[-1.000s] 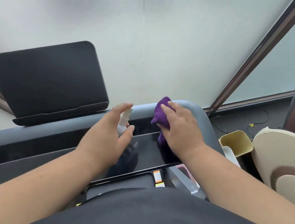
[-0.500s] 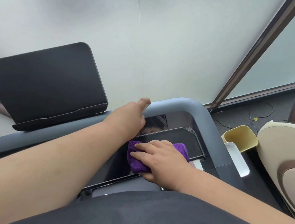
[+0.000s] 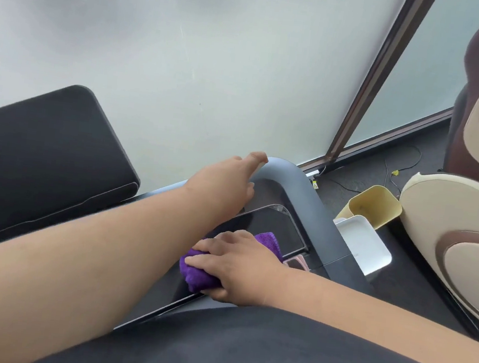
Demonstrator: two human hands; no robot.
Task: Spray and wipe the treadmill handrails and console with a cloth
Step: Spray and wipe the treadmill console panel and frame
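Frosted glass wall behind, right hand (image 3: pixel 247 268) gripping purple cloth (image 3: pixel 199 274) on console (image 3: pixel 275 225), left hand (image 3: pixel 225 185) grip unclear.

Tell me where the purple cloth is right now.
In the head view the purple cloth lies low and centre on the dark glossy console panel, gripped under the right hand, just inside the grey handrail.

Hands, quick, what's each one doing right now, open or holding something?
Left hand: reaching to the handrail; whether it holds anything cannot be told.
Right hand: gripping the purple cloth against the console.
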